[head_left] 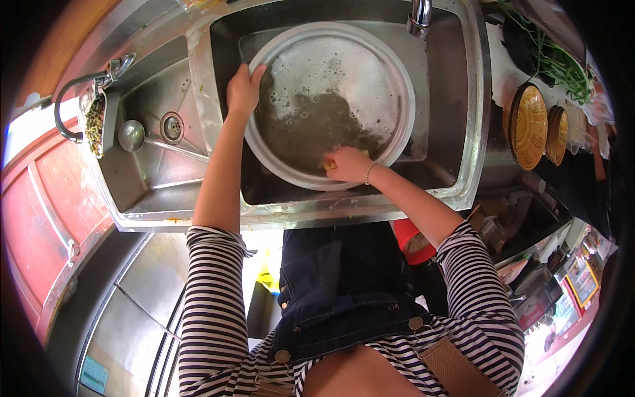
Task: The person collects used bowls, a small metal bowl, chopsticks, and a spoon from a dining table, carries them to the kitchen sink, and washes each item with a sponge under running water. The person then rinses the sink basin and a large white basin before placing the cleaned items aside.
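Note:
A large round metal basin stands in the right-hand sink bowl, holding cloudy, greyish water with bubbles on it. My left hand grips the basin's left rim, thumb up along the edge. Over the near side of the basin, at the water, my right hand is closed with its fingers bent down. A small yellowish piece shows at those fingertips; its kind is too hidden to tell. A beaded bracelet circles that wrist.
In the left sink bowl lies a metal ladle beside the drain. A tap hangs over the far right. Yellow patterned plates and green stalks are at the right. Below the sink edge is a red bucket.

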Tool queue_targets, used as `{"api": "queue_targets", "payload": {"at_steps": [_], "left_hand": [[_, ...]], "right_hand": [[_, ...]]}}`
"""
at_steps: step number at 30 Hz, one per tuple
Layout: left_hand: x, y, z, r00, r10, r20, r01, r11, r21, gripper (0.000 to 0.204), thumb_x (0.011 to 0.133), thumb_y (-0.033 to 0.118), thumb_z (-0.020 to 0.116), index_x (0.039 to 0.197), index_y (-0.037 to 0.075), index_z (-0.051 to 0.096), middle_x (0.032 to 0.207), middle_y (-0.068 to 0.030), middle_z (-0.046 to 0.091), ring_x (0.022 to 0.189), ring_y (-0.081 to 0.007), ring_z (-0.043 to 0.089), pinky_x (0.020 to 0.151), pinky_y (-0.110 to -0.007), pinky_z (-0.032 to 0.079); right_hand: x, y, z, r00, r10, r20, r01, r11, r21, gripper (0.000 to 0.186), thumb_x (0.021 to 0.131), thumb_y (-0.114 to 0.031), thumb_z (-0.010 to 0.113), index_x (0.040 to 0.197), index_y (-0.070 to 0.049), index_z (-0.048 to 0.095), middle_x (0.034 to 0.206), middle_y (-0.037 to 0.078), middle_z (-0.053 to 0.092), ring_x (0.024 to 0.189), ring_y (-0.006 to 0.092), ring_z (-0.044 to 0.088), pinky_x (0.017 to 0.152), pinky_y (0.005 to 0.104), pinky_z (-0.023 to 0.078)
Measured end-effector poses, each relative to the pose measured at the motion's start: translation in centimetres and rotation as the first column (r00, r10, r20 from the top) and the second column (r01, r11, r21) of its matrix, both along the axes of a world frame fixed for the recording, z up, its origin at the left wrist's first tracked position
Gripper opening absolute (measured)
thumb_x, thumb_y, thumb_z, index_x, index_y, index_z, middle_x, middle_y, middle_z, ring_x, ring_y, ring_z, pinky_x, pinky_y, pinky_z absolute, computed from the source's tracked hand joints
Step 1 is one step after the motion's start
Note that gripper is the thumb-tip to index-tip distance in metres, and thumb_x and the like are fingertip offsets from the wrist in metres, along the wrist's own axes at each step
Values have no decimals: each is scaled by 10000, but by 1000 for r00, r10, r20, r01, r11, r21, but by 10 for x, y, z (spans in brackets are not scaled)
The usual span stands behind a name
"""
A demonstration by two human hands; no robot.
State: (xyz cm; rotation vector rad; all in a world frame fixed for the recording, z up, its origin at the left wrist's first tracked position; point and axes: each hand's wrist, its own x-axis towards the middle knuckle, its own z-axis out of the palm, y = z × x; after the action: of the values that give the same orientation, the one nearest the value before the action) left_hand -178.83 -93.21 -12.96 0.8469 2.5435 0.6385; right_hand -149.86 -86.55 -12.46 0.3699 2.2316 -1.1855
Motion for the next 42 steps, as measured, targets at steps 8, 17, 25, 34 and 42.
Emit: {"api": "queue_targets", "payload": {"at_steps": [8, 17, 25, 34, 42], "left_hand": [[58, -48, -1, 944, 300, 141, -322, 930, 177, 399, 907, 345, 536, 838, -47, 507, 777, -258, 563, 741, -438, 537, 674, -449, 423], [86, -61, 0, 893, 428, 139, -446, 884, 143, 408, 911, 356, 514, 829, -44, 511, 777, -280, 565, 739, -466, 536, 649, -484, 413], [86, -61, 3, 903, 419, 92, -428, 893, 140, 415, 904, 357, 521, 817, -48, 508, 798, -285, 569, 791, -473, 543, 670, -481, 423], [86, -60, 4, 900, 430, 70, -436, 887, 150, 410, 901, 361, 525, 824, -41, 508, 792, -278, 579, 787, -470, 548, 669, -487, 428], [89, -61, 1, 886, 451, 111, -464, 873, 152, 419, 898, 362, 536, 795, -40, 485, 770, -274, 571, 771, -475, 539, 651, -486, 427]], "right_hand": [[10, 27, -11, 967, 252, 41, -255, 960, 112, 224, 717, -239, 610, 772, -35, 685, 839, 184, 652, 836, 340, 621, 777, 419, 490], [9, 47, -4, 990, 134, 32, -132, 989, -60, 118, 682, -137, 690, 778, -71, 708, 766, 113, 674, 719, 270, 653, 699, 349, 509], [-12, 14, -18, 999, 41, 20, -39, 992, -120, 138, 728, -135, 632, 837, -137, 716, 850, 114, 677, 806, 290, 645, 720, 377, 511], [-18, 3, -22, 995, 44, -84, -49, 997, -58, 164, 746, -152, 607, 867, -140, 715, 842, 109, 674, 797, 282, 645, 723, 371, 510], [-13, 8, -6, 997, 56, -59, -60, 996, -67, 151, 738, -163, 639, 854, -92, 705, 824, 114, 665, 774, 292, 636, 714, 354, 501]]}}
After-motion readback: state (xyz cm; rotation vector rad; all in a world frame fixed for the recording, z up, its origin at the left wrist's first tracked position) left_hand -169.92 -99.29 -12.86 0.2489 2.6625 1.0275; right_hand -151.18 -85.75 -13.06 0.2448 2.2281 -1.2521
